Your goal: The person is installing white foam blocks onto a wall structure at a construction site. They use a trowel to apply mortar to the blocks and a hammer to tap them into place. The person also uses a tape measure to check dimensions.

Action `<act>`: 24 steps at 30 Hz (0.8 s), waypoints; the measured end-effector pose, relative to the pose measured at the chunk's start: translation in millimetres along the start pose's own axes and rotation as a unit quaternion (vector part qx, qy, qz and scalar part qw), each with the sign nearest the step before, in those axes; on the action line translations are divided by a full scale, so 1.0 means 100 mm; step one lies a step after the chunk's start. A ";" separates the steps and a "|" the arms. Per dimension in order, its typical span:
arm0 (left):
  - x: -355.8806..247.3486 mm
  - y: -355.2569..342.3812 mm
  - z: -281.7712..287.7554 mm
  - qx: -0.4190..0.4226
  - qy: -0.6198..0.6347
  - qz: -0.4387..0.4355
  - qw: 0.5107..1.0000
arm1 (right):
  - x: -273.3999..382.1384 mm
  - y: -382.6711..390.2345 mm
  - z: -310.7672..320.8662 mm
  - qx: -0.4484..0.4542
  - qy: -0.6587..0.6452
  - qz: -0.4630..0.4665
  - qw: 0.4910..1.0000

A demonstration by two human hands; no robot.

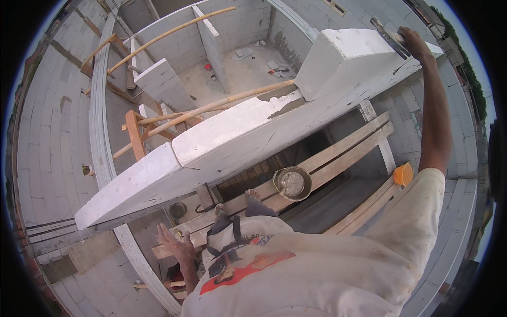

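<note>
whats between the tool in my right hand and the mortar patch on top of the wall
In the head view, the raised white block lies between: the tool in your right hand is at its top, the mortar beside its left end.

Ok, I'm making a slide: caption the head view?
Right hand holds a hammer-like tool at a white block; mortar bucket on planks.

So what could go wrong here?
The bucket sits close to the feet, so it might get kicked over. The planks look narrow, so a misstep could be easy. The right hand stretches far out with the tool by the block, which might upset the person's balance.
</note>
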State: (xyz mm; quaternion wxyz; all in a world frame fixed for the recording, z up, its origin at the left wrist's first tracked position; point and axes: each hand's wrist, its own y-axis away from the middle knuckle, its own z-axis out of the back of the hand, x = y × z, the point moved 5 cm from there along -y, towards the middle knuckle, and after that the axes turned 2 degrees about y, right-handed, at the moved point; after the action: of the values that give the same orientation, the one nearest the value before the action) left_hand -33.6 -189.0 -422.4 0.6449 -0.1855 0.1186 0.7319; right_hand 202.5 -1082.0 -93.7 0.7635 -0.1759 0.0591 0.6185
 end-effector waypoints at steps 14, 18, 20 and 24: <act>0.38 0.32 -1.42 0.642 0.152 0.290 0.693 | 2.79 3.81 -1.86 -0.137 -0.453 -0.422 0.773; 1.08 0.40 -2.04 0.704 -0.091 0.105 0.697 | 4.91 5.76 -2.99 0.277 -0.532 -0.554 0.578; 1.09 0.45 -2.11 0.688 -0.201 0.078 0.693 | 5.59 6.31 -3.30 0.372 -0.558 -0.578 0.465; 1.11 0.49 -2.44 0.654 -0.352 0.033 0.669 | 6.22 6.95 -4.55 0.390 -0.510 -0.468 0.607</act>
State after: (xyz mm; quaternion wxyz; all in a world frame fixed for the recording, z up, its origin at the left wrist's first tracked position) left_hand -64.0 -196.7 -692.9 0.5704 0.5592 0.3367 0.4985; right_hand -269.1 -542.8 -845.1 0.8518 0.4790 -0.1942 0.0852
